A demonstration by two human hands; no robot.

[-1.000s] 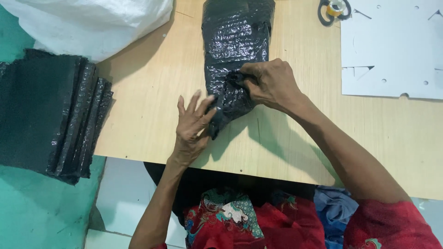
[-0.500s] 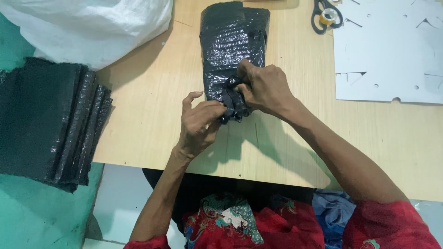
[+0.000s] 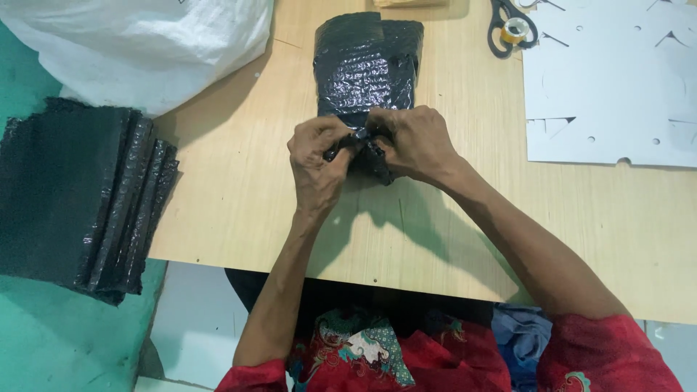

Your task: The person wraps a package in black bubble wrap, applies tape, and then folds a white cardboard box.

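Nearest the camera, the person's lap shows red patterned cloth under the near edge of the wooden table [image 3: 239, 210], and both forearms reach up over that edge. Just beyond, the left hand [image 3: 317, 161] and the right hand [image 3: 415, 142] meet at the near end of a black bubble-wrap package [image 3: 367, 72]. The fingers of both hands are curled and pinched shut on the crumpled near end of the wrap, thumbs pressed together over it. The package lies flat on the table, long and roughly rectangular, shiny black with a dimpled surface, its far end squared off and reaching toward the far edge of the table.

Left of the package the tabletop is bare wood as far as its left edge, leaving open room there; right of the hands there is bare wood too, up to the near edge. Beyond the left edge of the table, well apart from the package, a stack of black bubble-wrap sheets [image 3: 72, 196] lies on a green surface. Farther off, left of the package, a white woven sack [image 3: 138, 51] spills onto the table's corner. Right of the package, a white cut-out sheet [image 3: 610, 80] with small notches and holes covers the table's far right part. Between this sheet and the package, black-handled scissors [image 3: 496, 25] lie with a tape roll [image 3: 516, 30] inside one handle loop.
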